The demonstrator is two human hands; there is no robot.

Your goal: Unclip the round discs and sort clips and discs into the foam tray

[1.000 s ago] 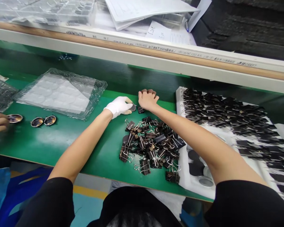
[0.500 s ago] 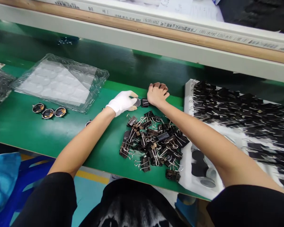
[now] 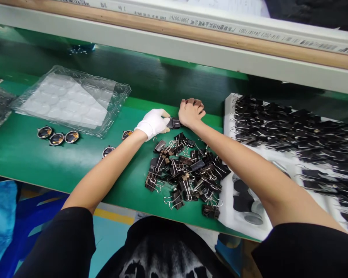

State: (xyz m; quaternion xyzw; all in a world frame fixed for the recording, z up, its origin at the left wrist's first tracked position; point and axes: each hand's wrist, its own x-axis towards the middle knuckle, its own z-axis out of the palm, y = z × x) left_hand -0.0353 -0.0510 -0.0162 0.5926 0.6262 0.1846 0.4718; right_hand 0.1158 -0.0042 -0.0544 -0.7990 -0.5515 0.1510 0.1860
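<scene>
My left hand (image 3: 155, 122), in a white glove with bare fingertips, pinches a small dark round disc (image 3: 169, 124) by its edge. A black binder clip (image 3: 176, 123) sits against the disc's right side. My right hand (image 3: 191, 112) is bare and curled round at the clip's other side; its palm and the clip's handles are hidden. Just below both hands lies a heap of black binder clips (image 3: 188, 166) with silver wire handles. Round dark-faced pieces with metal rims (image 3: 127, 134) lie beside and below my left forearm.
A white foam tray (image 3: 228, 127) at right holds rows of clipped pieces and loose discs (image 3: 253, 218). Clear plastic blister trays (image 3: 116, 104) lie at left over white sheets. Several round rimmed pieces (image 3: 57, 139) are in front of them. A grey-white shelf edge (image 3: 162, 42) crosses above the green table (image 3: 31, 162).
My left hand has moved slightly right, bringing the disc up to the binder clip. My right hand has stayed nearly in place. The view has shifted a little.
</scene>
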